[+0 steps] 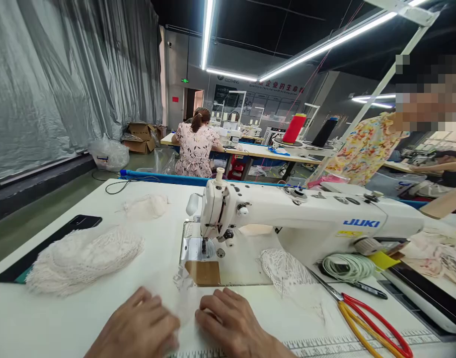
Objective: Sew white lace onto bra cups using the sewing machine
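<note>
A thin, sheer white lace piece (184, 281) lies on the table in front of the sewing machine's needle plate, its patterned end by the brown patch. My left hand (136, 325), slightly smeared by motion, has its fingers curled together at the lace's left side. Fingers bent down against the table, my right hand (231, 320) is closed at its right side. The fingertips hide how each hand grips the sheer cloth. Just beyond stands the white sewing machine (265, 204), its presser foot (204, 247) above the plate.
Left lies a bundle of white lace (86, 258) on a dark phone-like slab (77, 223). Right are another lace bundle (283, 271), scissors (362, 313), a coil of pale cord (349, 267) and a black marker (369, 290). A measuring tape (313, 347) runs along the front edge. Other people work beyond.
</note>
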Demonstrator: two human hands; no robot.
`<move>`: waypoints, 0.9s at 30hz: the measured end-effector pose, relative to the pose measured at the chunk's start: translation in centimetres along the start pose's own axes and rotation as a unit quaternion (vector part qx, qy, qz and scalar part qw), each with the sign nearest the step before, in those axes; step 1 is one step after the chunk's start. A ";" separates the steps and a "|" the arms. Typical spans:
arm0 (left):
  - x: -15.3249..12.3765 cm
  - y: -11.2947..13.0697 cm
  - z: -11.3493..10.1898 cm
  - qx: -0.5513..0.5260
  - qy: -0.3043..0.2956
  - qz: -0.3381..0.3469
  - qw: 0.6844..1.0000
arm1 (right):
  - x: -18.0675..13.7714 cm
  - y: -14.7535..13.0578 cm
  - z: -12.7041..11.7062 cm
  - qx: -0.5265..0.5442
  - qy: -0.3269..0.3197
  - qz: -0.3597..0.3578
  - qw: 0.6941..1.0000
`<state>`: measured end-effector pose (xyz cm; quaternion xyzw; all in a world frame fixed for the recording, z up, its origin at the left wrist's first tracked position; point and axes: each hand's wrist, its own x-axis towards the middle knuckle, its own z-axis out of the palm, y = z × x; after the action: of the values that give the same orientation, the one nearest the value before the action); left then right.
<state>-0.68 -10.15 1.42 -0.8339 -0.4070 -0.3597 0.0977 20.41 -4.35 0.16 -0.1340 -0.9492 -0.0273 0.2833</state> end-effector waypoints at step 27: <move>2.0 -6.0 4.8 -0.061 -0.222 -0.146 0.962 | 0.3 3.3 0.0 -0.005 -0.049 -0.019 0.999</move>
<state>-1.87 -2.84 -1.51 -0.8287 -0.5132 -0.1998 -0.0999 21.03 -1.05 0.26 -0.1184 -0.9642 -0.0311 0.2351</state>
